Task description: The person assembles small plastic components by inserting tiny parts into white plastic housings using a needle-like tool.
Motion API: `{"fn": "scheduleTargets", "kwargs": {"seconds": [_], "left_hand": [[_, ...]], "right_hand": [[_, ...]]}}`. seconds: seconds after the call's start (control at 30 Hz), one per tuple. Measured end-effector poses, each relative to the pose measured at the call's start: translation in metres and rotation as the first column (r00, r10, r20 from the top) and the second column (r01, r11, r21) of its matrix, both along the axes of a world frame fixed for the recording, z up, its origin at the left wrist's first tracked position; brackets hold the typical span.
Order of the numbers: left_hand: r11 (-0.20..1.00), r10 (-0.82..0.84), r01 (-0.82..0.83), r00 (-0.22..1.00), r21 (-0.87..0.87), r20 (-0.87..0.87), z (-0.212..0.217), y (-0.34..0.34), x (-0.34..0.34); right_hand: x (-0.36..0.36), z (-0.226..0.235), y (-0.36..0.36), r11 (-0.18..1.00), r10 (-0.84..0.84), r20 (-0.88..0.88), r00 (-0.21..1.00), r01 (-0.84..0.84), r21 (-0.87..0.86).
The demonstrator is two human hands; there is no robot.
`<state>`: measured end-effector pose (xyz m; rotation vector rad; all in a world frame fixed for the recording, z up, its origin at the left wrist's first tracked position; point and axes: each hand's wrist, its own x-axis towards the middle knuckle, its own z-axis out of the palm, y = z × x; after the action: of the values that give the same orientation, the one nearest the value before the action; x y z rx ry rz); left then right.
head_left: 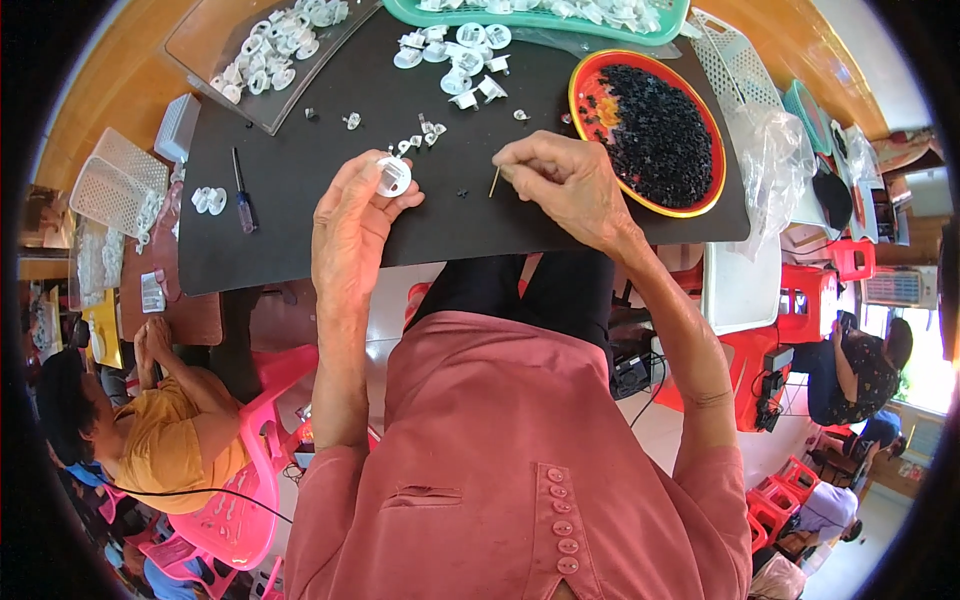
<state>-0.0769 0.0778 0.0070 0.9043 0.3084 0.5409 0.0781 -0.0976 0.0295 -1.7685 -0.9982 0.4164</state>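
Observation:
My left hand is closed on a white round plastic piece, gripping it between thumb and fingers above the dark table mat. A short distance to the right, my right hand pinches a thin brass-coloured stick that points down toward the mat. A few tiny black parts lie between the two hands. Beyond the left hand sit several small clear plastic pieces. A red and yellow plate heaped with small black parts stands just past my right hand.
Several loose white pieces lie at the far middle, before a green tray. A clear bin of white parts stands far left, with a screwdriver nearer. A plastic bag hangs at right. A person sits at left.

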Motion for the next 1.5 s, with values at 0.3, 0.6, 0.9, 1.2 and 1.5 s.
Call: {"fn": "scheduleTargets", "kwargs": {"seconds": [0.3,0.6,0.9,1.2,1.5], "left_hand": [[1.0,0.005,-0.005,1.0,-0.027,0.021,-0.003,0.001,-0.003],[1.0,0.013,-0.013,0.999,-0.005,-0.042,-0.003,0.001,-0.003],[0.999,0.03,-0.03,1.0,-0.011,0.002,-0.002,-0.001,0.0],[0.999,0.029,-0.029,1.0,-0.017,-0.005,-0.003,-0.001,0.0],[0.998,0.04,-0.04,0.999,-0.04,0.005,-0.002,-0.002,0.0]], "right_hand": [[-0.005,0.001,0.02,0.978,0.207,0.218,0.954,-0.201,-0.05],[-0.007,-0.002,0.023,0.965,0.261,0.342,0.903,-0.241,-0.103],[0.0,0.006,0.029,0.936,0.348,0.373,0.86,-0.296,-0.189],[-0.001,0.011,0.026,0.929,0.345,0.309,0.886,-0.276,-0.245],[-0.003,0.019,0.034,0.876,0.463,0.416,0.783,-0.334,-0.348]]}}
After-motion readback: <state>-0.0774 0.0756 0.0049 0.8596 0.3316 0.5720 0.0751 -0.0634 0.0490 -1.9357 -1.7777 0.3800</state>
